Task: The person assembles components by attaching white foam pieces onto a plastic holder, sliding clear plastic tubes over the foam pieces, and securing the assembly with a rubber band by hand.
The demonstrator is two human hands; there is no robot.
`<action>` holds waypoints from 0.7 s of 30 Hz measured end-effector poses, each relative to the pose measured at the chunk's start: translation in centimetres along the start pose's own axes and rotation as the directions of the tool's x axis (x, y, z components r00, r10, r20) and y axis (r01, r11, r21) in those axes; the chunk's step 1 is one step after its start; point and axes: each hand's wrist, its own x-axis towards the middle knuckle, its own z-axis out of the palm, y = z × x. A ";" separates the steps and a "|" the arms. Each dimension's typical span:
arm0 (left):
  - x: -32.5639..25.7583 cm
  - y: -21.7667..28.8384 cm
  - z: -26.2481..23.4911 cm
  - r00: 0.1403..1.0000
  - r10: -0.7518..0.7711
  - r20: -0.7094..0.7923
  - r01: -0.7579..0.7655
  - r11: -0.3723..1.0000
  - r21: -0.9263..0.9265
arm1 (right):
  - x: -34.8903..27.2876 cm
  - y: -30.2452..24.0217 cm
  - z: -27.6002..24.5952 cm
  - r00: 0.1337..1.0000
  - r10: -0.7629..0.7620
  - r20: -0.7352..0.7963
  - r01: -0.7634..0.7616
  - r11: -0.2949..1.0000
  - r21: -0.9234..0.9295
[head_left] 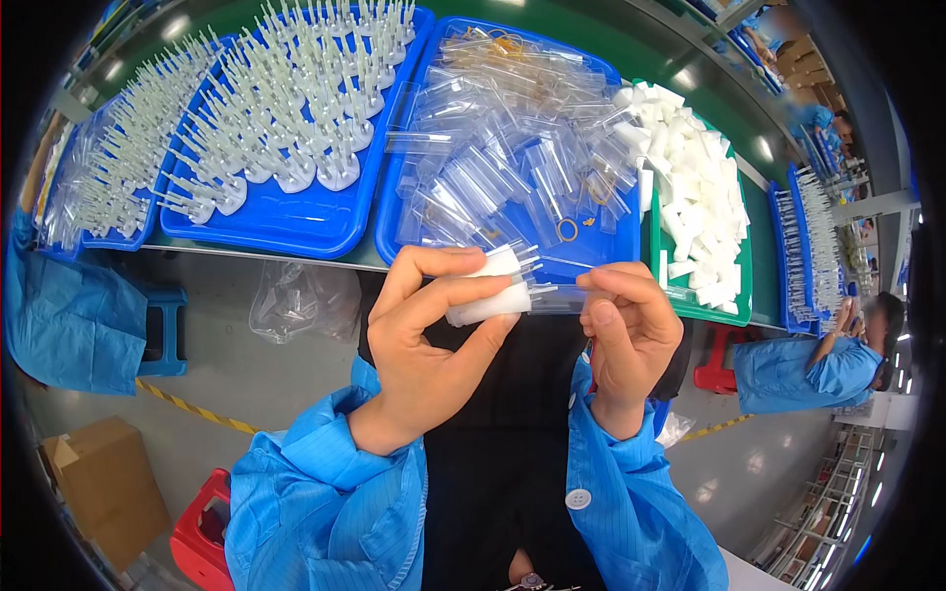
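Note:
My left hand is closed around white foam-like pieces, held between thumb and fingers just in front of the table edge. Several thin pale rods stick out of their right side. Opposite it, my right hand has its fingers pinched on a slim clear plastic tube that runs toward the white pieces. Whether the tube touches them is hard to tell. Beyond both hands lies a blue tray heaped with clear plastic tubes and some loose rubber bands.
On the right, a green tray holds many white foam-like pieces. Blue trays of upright pale rods on white bases stand at left. Co-workers in blue sit at both sides. A red stool and cardboard box are on the floor.

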 end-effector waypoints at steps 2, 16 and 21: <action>0.1 -0.1 0.2 0.999 0.042 -0.005 -0.041 0.999 0.030 | 0.0 0.0 0.1 1.000 -0.014 -0.022 0.014 1.000 -0.015; 0.1 0.2 -0.3 0.993 0.095 0.063 -0.104 0.982 0.159 | -0.3 0.3 1.0 0.981 -0.180 -0.075 0.162 0.966 -0.201; -0.2 0.2 -0.4 0.992 0.110 0.064 -0.119 0.979 0.164 | -0.4 0.2 1.0 0.983 -0.176 -0.057 0.160 0.964 -0.212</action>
